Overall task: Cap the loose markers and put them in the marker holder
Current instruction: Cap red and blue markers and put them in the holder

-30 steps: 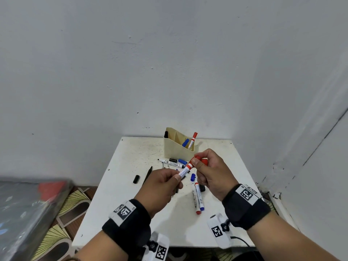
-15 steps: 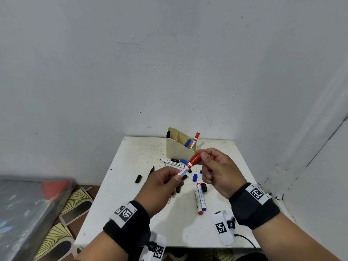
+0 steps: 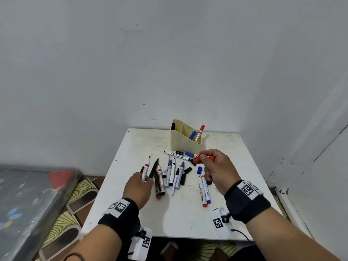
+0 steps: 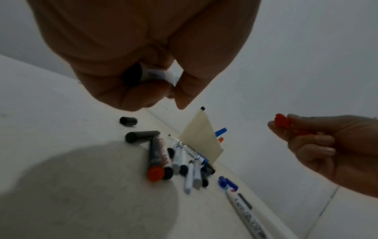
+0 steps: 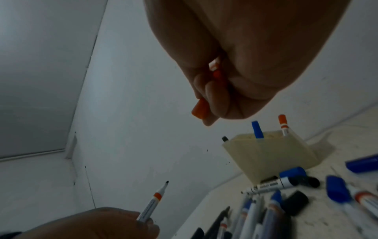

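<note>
A cream marker holder [image 3: 185, 144] stands at the back of the white table [image 3: 188, 219] with a blue and a red-capped marker in it. My right hand [image 3: 205, 161] hovers just in front of the holder. It grips a red-capped marker [image 3: 197, 159] whose cap end sticks out [image 5: 201, 110]. My left hand [image 3: 145, 178] is lower left, above the pile. It holds an uncapped marker [image 3: 146, 166] with a red band, dark tip pointing up [image 5: 152, 200]. Several loose markers [image 3: 169, 174] lie in a fan between my hands. Two more markers [image 3: 204, 189] lie under my right wrist.
Loose caps lie among the markers: a black one [image 3: 188, 170] and blue ones [image 3: 199, 170] [image 3: 189, 154]. An uncapped black marker [image 3: 177, 155] lies against the holder's front. White walls close the table's back and right. A grey wrapped object [image 3: 33, 200] sits left, over patterned floor.
My hands have parted. The right hand keeps the red-capped marker and has shifted right toward the holder. The left hand has dropped left and now holds an uncapped marker.
</note>
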`<state>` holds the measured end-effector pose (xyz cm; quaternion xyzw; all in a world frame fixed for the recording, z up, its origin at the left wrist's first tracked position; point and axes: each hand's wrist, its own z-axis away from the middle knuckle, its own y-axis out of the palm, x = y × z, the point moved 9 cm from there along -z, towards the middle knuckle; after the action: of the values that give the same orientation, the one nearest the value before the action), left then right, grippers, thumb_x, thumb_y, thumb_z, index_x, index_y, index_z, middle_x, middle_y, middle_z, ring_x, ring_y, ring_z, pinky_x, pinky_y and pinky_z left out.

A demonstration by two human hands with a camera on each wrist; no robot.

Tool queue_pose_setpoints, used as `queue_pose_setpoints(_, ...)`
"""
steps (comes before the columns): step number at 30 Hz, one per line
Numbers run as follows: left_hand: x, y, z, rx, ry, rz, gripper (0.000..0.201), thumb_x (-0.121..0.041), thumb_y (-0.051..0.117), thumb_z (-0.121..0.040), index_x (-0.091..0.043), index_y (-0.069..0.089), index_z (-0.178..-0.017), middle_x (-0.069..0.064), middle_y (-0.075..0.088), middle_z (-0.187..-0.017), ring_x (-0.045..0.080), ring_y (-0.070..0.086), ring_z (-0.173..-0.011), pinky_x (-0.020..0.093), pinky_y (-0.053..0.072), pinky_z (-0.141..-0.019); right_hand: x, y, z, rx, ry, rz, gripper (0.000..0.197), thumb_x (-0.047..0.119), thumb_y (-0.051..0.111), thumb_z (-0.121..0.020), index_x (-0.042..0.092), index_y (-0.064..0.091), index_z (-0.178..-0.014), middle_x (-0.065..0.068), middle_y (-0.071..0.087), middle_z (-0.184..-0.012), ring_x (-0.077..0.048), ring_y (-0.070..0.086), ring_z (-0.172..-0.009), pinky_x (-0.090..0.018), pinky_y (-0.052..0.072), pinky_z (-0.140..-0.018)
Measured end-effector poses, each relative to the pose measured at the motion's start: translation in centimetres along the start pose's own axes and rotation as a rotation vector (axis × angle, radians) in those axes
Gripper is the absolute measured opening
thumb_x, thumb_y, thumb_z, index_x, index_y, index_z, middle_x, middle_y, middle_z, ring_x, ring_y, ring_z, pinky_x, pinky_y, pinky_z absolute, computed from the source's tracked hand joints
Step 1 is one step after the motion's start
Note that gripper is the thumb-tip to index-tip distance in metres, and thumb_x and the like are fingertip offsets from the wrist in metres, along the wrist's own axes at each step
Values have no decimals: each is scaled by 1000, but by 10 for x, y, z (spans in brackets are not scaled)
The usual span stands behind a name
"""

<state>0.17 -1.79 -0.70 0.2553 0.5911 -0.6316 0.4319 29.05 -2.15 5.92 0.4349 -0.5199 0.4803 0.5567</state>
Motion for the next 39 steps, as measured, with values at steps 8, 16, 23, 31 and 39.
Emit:
queue_pose_setpoints(8, 5, 40, -23, 24, -44, -299, 17, -23, 59, -90, -14, 51, -102, 8, 64, -94, 33, 64, -93, 33, 49, -75, -44, 2, -12, -25, 131, 19, 10, 11, 55, -104, 7, 64, -108, -9, 78, -91, -16, 33, -49, -27, 33, -47)
queue_pose_setpoints(16, -28, 69, -27, 91, 48, -354, 15, -23, 56, -93, -17, 47, -103, 9, 66, -105, 31, 62, -93, 30, 44, -75, -58, -34, -28, -121, 160, 60, 10, 12, 57, -102, 8, 64, -108, -12, 77, -95, -16, 37, -45, -29, 36, -47)
queue_pose_setpoints(23, -34, 102, -9, 137, 82, -375, 22, -14, 53, -92, -13, 50, -114, 9, 65, -108, 31, 64, -101, 31, 45, -76, -79, -59, -21, -151, 216, 30, 11, 11, 57, -102, 3, 63, -105, -13, 77, -93, -14, 35, -44, -25, 32, -45)
queue_pose_setpoints(31, 10, 44, -35, -35, -124, -358, 55, -22, 64, -90, -2, 45, -136, 20, 65, -121, 39, 63, -112, 39, 51, -90, -93, -61, -21, -137, 252, 29, 10, 12, 57, -102, 6, 63, -107, -14, 77, -91, -14, 34, -44, -26, 32, -44)
queue_pose_setpoints(39, 5, 40, -33, -45, -128, -358, 48, -27, 68, -86, -7, 48, -125, 10, 66, -99, 29, 61, -80, 31, 52, -64, -82, -46, -19, -96, 231, 21, 9, 12, 58, -102, 6, 65, -104, -16, 77, -93, -14, 37, -44, -27, 33, -45)
